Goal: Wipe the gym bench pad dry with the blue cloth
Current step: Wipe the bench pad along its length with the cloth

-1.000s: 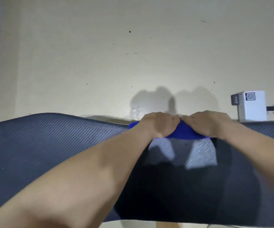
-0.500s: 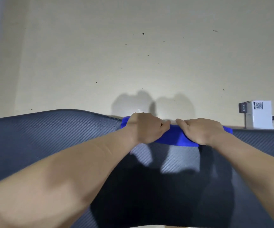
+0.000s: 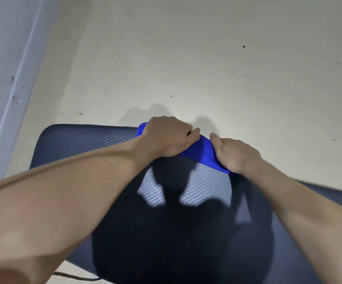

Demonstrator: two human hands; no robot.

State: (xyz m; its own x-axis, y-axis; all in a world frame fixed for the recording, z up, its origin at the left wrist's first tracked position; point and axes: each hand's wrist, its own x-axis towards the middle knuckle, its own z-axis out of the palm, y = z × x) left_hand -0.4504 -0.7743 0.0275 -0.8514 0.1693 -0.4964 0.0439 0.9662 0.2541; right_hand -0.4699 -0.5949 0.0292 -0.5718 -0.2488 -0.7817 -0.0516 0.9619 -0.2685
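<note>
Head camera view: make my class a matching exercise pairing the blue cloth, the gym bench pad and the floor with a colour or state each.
Things:
1 blue cloth
2 gym bench pad
3 floor

Descriptions:
a beige with dark specks
b gripped by the left hand and the right hand
c dark, woven texture

Pairs: 1-b; 2-c; 3-a

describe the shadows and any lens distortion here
Head view: a heavy shadow of the person blacks out the near middle of the dark weave-textured gym bench pad, leaving bright patches just below the blue cloth; fainter shadows of the left hand and right hand fall on the cream floor; wide-angle distortion swells the near forearms.
</note>
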